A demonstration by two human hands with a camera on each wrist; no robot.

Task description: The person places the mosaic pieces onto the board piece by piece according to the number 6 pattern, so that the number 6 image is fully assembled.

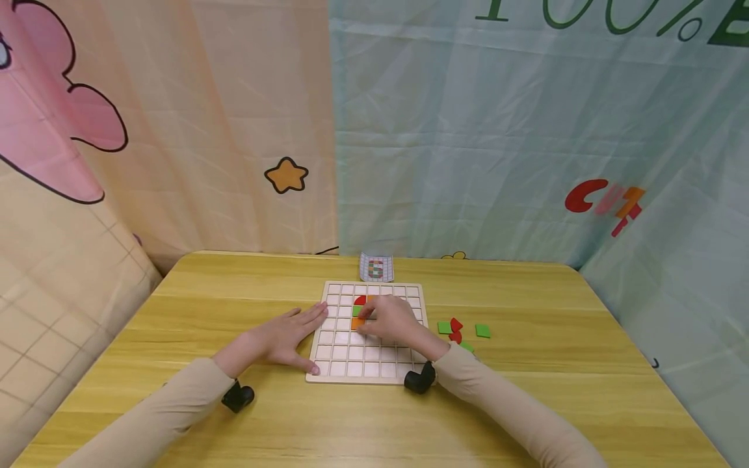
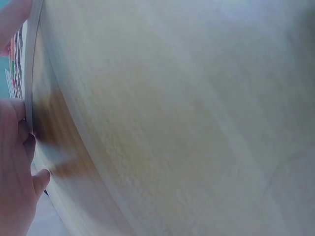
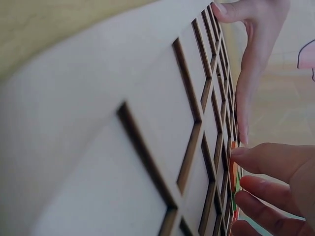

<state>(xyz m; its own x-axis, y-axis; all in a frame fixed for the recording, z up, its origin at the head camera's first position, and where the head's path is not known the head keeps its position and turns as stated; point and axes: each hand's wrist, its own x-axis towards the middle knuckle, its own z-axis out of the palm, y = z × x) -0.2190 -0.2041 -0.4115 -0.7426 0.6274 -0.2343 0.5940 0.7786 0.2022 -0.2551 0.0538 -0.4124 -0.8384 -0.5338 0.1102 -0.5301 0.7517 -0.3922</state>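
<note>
A white gridded board (image 1: 336, 378) lies on the table, its upper middle cells holding red (image 1: 359, 300), green (image 1: 357, 311) and orange tiles. My right hand (image 1: 393, 318) reaches over the board, thumb and index finger pinching an orange square tile (image 1: 356, 324) at its cell. In the right wrist view the thumb touches the orange tile (image 3: 233, 164), which is seen nearly edge-on. With fingers spread, my left hand (image 1: 289, 338) rests against the board's left edge; its thumb touches the lower left corner area. Part of the pattern is hidden behind my right hand.
Right of the board lie several loose pieces, among them a green square (image 1: 482, 331) and a red rounded piece (image 1: 456, 324). A pattern card (image 1: 376, 267) stands behind the board, near the wooden table's (image 1: 234, 286) far edge. Printed curtains (image 1: 468, 143) hang beyond.
</note>
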